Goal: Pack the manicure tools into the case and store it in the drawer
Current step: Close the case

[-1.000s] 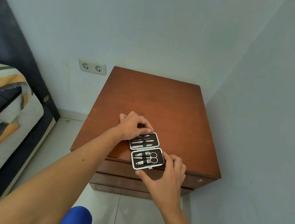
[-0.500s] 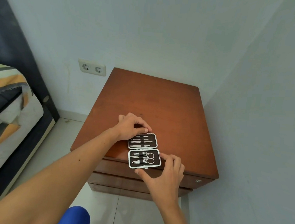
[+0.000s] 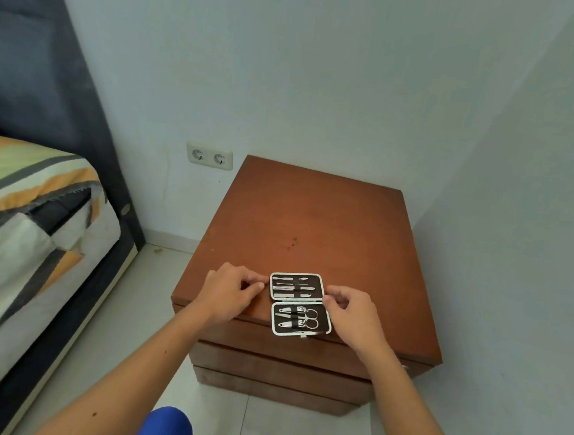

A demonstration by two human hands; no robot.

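A small manicure case (image 3: pixel 300 303) lies open flat near the front edge of a brown wooden nightstand (image 3: pixel 312 226). Its far half holds thin metal tools under a black strap; its near half holds clippers and small scissors. My left hand (image 3: pixel 230 290) pinches the left edge of the far half with fingertips. My right hand (image 3: pixel 353 312) touches the right edge at the hinge line between the two halves. The nightstand's drawers (image 3: pixel 280 371) below the top are closed.
A bed with a striped blanket (image 3: pixel 28 217) and dark headboard stands to the left. A double wall socket (image 3: pixel 209 156) sits left of the nightstand. The right wall runs close beside the nightstand. Tiled floor lies between bed and nightstand.
My right hand moved from the near front edge of the case up to its right side. My left hand shifted from the far edge to the left side. The case lies straighter.
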